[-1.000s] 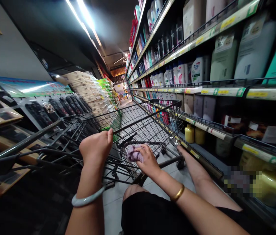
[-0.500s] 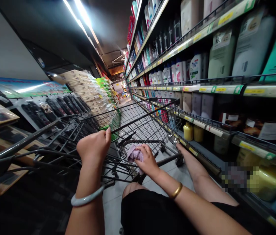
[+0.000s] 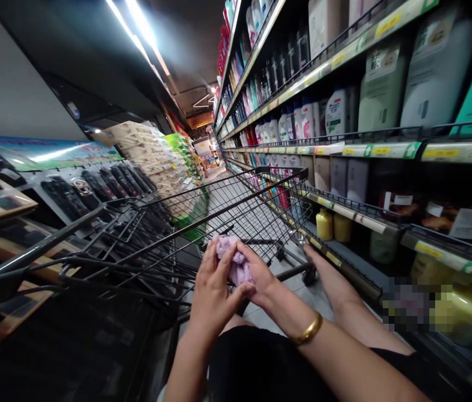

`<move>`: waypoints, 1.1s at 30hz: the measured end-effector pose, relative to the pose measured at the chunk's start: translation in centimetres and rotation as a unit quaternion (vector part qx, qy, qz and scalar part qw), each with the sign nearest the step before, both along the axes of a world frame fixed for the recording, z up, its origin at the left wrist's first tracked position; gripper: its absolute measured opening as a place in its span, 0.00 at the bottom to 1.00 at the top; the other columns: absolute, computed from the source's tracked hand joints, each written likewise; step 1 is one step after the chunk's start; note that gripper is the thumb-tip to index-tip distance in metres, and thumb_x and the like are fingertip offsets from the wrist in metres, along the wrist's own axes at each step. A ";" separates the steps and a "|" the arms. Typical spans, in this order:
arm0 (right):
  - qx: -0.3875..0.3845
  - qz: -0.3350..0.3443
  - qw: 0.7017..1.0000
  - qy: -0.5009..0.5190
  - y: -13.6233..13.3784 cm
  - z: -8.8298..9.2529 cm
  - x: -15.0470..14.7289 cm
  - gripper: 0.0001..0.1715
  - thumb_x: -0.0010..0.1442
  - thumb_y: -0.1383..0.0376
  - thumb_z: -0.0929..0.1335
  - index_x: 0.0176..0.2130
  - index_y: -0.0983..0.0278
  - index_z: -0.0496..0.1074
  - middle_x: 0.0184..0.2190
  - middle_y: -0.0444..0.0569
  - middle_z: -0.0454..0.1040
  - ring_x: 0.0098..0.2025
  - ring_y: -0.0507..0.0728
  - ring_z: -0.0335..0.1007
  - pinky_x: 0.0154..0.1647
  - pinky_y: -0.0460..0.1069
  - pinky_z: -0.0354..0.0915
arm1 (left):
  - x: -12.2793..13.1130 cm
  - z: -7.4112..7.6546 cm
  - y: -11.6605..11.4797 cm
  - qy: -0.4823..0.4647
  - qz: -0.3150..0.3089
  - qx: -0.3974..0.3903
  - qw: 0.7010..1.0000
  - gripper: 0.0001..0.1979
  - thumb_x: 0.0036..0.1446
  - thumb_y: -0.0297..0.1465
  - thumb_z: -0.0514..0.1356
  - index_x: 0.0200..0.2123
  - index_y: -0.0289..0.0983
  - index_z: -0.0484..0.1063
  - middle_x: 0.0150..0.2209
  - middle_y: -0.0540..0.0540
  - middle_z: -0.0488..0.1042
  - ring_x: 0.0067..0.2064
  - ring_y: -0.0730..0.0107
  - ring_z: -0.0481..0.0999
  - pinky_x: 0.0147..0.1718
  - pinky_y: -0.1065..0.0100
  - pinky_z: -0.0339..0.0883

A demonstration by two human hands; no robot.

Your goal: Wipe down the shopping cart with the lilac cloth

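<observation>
A crumpled light purple cloth (image 3: 239,269) is bunched between my two hands, above my lap and beside the cart. My left hand (image 3: 215,285) presses on its left side, with the fingers over the top and the thumb below. Around its right side curl the fingers of my right hand (image 3: 261,278), which has a gold bangle on the wrist. The black wire shopping cart (image 3: 219,215) stands tilted in view just beyond both hands, and neither hand grips its rail.
Shelves of bottles (image 3: 336,114) run along the right side. Yellow jars (image 3: 324,224) sit on a lower shelf. At the left hang packaged dark goods (image 3: 68,192), with stacked pale packages (image 3: 139,151) behind. My bare leg (image 3: 336,290) extends at the right, near a cart wheel (image 3: 308,276).
My left hand has let go of the cart's rail and moved right and down onto the purple cloth. My right hand still holds the cloth, slightly lower and further right.
</observation>
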State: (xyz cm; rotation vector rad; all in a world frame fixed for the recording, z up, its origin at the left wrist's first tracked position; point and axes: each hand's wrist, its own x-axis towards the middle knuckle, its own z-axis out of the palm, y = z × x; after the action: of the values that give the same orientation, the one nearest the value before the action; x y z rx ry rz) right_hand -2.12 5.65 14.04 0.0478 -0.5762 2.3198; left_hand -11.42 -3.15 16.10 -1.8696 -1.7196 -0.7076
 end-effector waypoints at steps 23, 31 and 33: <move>0.528 -0.081 0.660 -0.529 3.6 -21.4 8.1 0.23 0.67 0.55 0.60 0.46 0.62 0.80 0.48 0.54 0.79 0.53 0.60 0.73 0.59 0.53 0.65 | -3.0 -7.3 2.4 0.044 0.168 0.091 0.981 0.19 0.54 0.28 0.65 0.50 0.42 0.78 0.54 0.38 0.70 0.53 0.51 0.71 0.50 0.56 0.70; 0.515 0.040 0.509 -0.689 4.2 -33.3 17.4 0.26 0.64 0.59 0.58 0.45 0.66 0.81 0.49 0.65 0.79 0.55 0.71 0.76 0.57 0.61 0.66 | -2.2 -1.5 4.0 -0.035 0.245 0.212 0.945 0.16 0.58 0.34 0.65 0.50 0.41 0.78 0.56 0.37 0.68 0.57 0.49 0.69 0.58 0.52 0.65; 0.508 0.088 0.501 -0.695 3.4 -34.3 18.0 0.24 0.62 0.58 0.61 0.40 0.64 0.82 0.44 0.66 0.82 0.50 0.73 0.79 0.51 0.62 0.69 | -1.9 -2.1 4.5 -0.027 0.262 0.176 0.948 0.19 0.57 0.32 0.65 0.53 0.42 0.78 0.56 0.37 0.68 0.55 0.50 0.69 0.56 0.52 0.67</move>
State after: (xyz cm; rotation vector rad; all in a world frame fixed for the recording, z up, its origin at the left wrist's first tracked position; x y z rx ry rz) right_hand 15.92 9.05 -20.24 -1.3466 -2.6958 1.2536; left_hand -13.29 1.37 14.01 -1.0946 -1.8632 -0.7828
